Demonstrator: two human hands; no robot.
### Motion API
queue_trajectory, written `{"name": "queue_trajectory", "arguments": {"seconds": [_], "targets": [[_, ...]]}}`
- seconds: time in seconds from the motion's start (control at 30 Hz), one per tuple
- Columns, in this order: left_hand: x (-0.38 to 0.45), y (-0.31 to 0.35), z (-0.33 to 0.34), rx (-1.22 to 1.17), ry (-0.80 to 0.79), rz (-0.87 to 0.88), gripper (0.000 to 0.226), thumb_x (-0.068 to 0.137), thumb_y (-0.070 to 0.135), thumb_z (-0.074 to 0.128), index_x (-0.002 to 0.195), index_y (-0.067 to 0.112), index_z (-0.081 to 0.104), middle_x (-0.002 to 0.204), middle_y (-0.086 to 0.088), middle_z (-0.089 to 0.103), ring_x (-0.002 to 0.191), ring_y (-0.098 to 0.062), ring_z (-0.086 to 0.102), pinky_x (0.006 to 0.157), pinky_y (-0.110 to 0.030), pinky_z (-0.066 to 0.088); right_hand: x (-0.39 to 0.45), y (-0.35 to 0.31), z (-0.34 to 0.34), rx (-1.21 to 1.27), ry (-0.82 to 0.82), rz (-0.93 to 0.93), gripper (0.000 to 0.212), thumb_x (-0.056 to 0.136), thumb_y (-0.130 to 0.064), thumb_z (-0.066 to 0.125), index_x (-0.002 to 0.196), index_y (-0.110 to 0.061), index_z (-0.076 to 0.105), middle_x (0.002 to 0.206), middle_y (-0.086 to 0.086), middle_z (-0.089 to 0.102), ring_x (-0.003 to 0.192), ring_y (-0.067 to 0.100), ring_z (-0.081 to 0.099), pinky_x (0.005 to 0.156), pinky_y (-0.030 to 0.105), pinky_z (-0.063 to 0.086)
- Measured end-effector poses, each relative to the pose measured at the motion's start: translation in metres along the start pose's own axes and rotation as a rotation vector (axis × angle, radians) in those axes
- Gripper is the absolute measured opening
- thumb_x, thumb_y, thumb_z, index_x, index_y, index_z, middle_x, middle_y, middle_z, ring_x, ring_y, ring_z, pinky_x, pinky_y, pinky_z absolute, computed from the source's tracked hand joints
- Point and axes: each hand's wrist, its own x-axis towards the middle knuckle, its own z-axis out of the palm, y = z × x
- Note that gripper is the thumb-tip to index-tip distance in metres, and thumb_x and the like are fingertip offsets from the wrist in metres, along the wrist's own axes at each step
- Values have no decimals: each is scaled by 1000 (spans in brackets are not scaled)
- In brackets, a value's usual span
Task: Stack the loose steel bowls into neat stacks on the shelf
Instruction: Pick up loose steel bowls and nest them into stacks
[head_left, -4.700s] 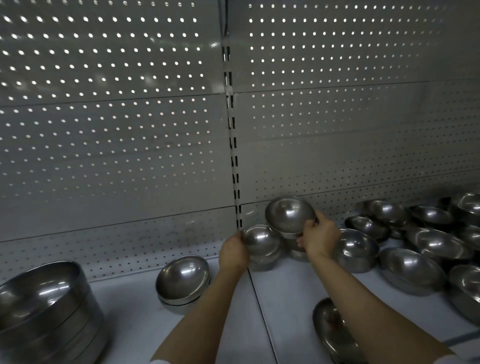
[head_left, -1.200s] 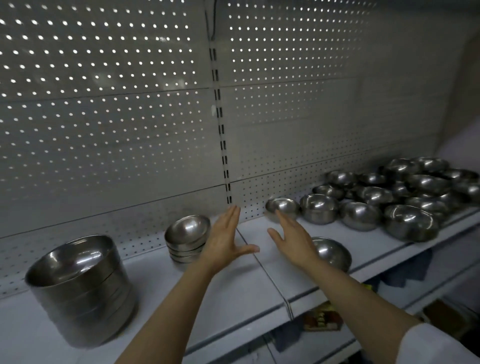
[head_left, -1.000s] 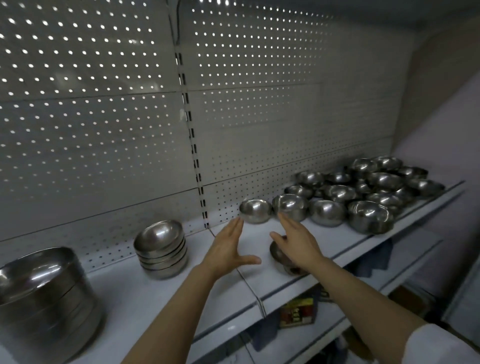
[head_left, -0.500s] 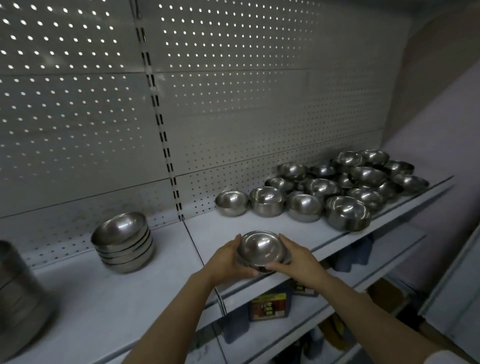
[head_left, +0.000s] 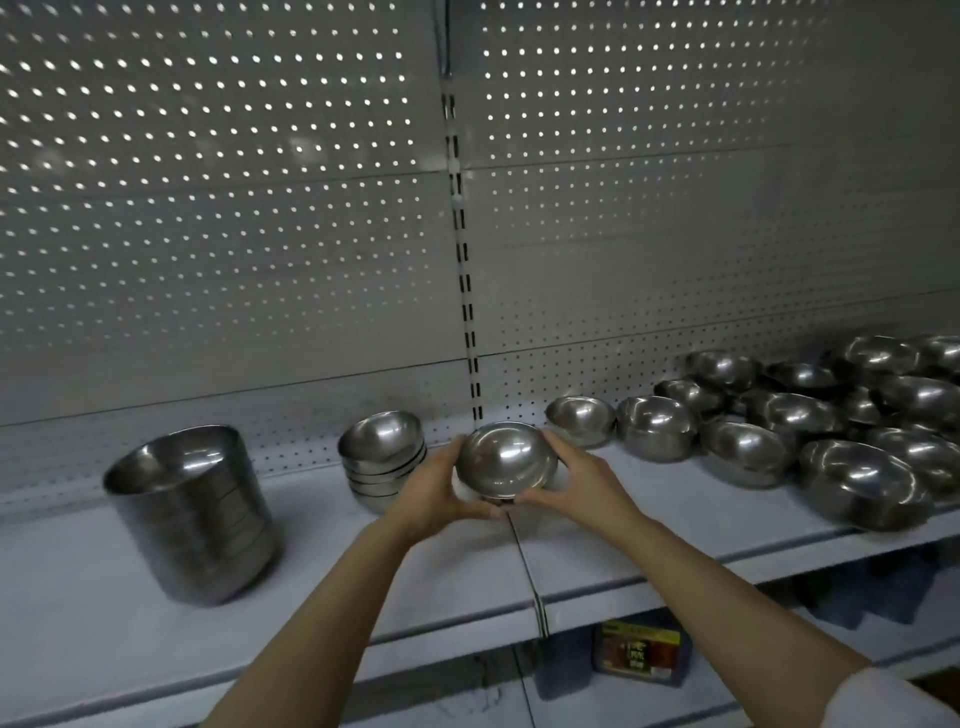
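Left hand, right hand — gripping steel bowl

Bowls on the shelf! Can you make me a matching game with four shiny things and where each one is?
Things:
1. held bowl
2. short stack of bowls
3. tall stack of big bowls
4. loose bowls

Places:
A. far left on the shelf
B. spread out at the right
C. between the left hand and right hand
D. just left of the hands, by the back wall

Pairs: 1-C, 2-D, 3-A, 4-B
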Motion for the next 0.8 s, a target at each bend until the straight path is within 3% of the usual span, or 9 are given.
{"name": "queue_trajectory", "arguments": {"seconds": [0.07,0.17,0.33,0.5,0.57,0.67,0.8], "targets": [[-5,-12,-23,-15,35,-23,97,58,46,91,140,30,42,132,13,55,123,-9,53,106,-34,45,17,-17,12,13,1,-48,85,68,-45,81,140,-28,40,122,-23,43,116,-4,41,90,8,31],[-14,-24,-55,19,118,-31,88,65,37,90,139,31,43,126,19,53,118,-5,53,99,-24,45,43,-37,29,37,-14,-117,83,68,-47,81,139,-31,40,121,-25,46,114,-5,44,93,10,36],[-16,-49,-95,79,186,-37,94,70,36,88,148,27,35,120,21,49,108,-6,52,82,-10,37,80,-60,58,63,-43,-165,82,67,-49,81,138,-32,43,127,-18,52,114,0,48,94,15,38],[-10,-75,-115,67,236,-73,90,71,35,87,139,41,27,121,30,42,116,2,44,77,5,31,110,-68,80,71,-77,-150,88,69,-46,81,143,-27,37,122,-18,48,117,2,45,99,20,37],[-3,-85,-116,41,232,-98,87,71,37,87,137,43,31,119,34,43,120,1,46,79,4,31,121,-67,88,81,-92,-121,93,67,-52,80,144,-27,36,122,-19,47,118,1,44,100,20,37],[7,-103,-113,-2,216,-154,87,73,40,85,145,33,37,130,25,47,124,-1,44,91,-9,33,132,-61,98,76,-95,-105,94,57,-73,72,137,-33,44,122,-19,57,116,3,52,100,29,46],[12,-117,-108,-27,176,-214,114,58,71,79,152,26,34,143,11,52,133,-14,48,106,-29,43,136,-53,108,90,-108,-73,87,58,-73,72,133,-37,48,114,-16,63,108,4,58,96,31,50]]}}
